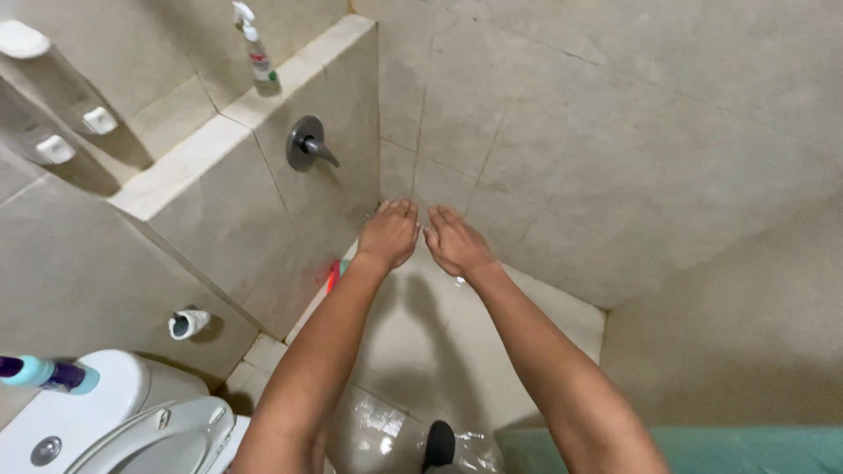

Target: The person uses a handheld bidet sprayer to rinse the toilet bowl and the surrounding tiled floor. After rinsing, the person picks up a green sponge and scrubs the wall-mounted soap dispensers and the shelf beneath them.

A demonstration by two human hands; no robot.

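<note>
The toilet [105, 421] and a teal-capped bottle [44, 373] run off the frame's lower left, a dark object [439, 443] is cut at the bottom edge, and the red item [333, 276] behind the left forearm stays unidentifiable.

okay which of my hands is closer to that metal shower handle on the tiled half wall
Left. Your left hand is stretched out just right of and below the metal shower handle on the half wall. Your right hand lies beside it, farther right, over the shower floor.

Both arms outstretched; left hand [389, 232], right hand [455, 241] open, empty.
</note>
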